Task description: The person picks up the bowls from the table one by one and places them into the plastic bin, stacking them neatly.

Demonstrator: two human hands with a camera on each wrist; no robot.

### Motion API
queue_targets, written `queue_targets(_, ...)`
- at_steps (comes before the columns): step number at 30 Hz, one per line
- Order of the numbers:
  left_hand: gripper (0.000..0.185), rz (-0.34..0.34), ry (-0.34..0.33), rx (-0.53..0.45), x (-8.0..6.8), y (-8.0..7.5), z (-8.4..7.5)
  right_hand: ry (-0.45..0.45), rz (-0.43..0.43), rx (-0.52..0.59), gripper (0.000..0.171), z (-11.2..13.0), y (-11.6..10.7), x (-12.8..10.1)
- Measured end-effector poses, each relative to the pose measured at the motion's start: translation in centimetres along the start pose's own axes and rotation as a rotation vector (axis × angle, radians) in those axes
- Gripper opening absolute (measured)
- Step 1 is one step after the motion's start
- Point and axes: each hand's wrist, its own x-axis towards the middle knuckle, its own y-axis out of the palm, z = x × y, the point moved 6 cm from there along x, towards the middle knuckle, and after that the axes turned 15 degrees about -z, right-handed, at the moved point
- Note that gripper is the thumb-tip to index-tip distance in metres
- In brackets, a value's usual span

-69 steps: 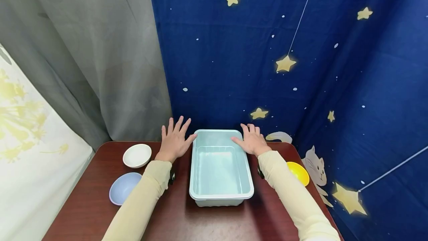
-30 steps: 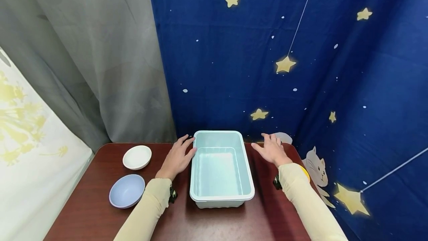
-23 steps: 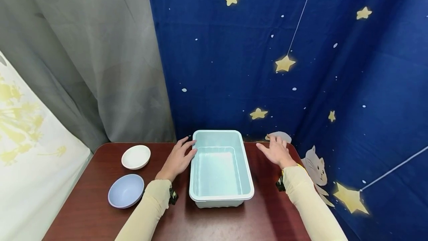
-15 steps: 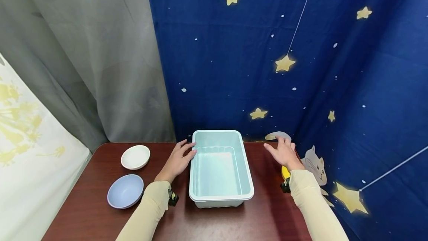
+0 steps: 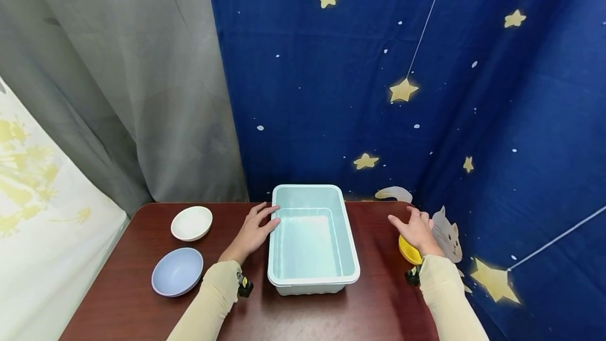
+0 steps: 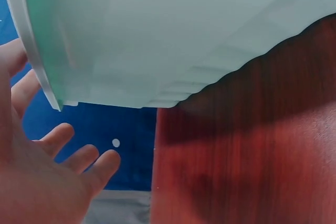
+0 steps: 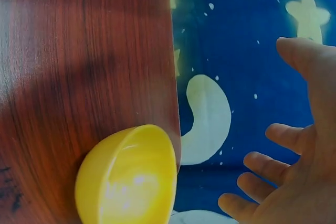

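Note:
A pale blue plastic basin (image 5: 310, 281) stands in the middle of the dark red table. My left hand (image 5: 251, 233) is at its left rim, fingers spread and relaxed; in the left wrist view the thumb and a finger of the left hand (image 6: 42, 166) come right up to the rim. Out to the right, my right hand (image 5: 417, 231) hovers over the yellow bowl (image 5: 408, 250), covering part of it in the head view. In the right wrist view the right hand (image 7: 294, 166) has loose, spread fingers with nothing in them, apart from the yellow bowl (image 7: 126, 182).
On the left of the table (image 5: 128, 299) sit a white bowl (image 5: 191, 223) and, nearer, a light blue bowl (image 5: 177, 272). A blue star-patterned curtain (image 5: 303, 93) and a grey curtain (image 5: 184, 93) hang behind the table's far edge.
My right hand has moved from the basin's right rim out to the right, above the yellow bowl. My left hand has drawn slightly nearer, its spread fingers relaxing at the left rim.

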Motion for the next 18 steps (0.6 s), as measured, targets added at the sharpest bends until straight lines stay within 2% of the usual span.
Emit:
queue_targets(10, 0.055, 0.015, -0.032, -0.060, -0.2, 0.7, 1.0, 0.084, -0.026, 0.010, 0.105, -2.2, -0.4, -1.2)
queue_targets(18, 0.046, 0.012, -0.034, -0.061, 0.1, 1.1, 1.0, 0.131, -0.039, -0.061, 0.106, -3.4, -0.1, -2.1)
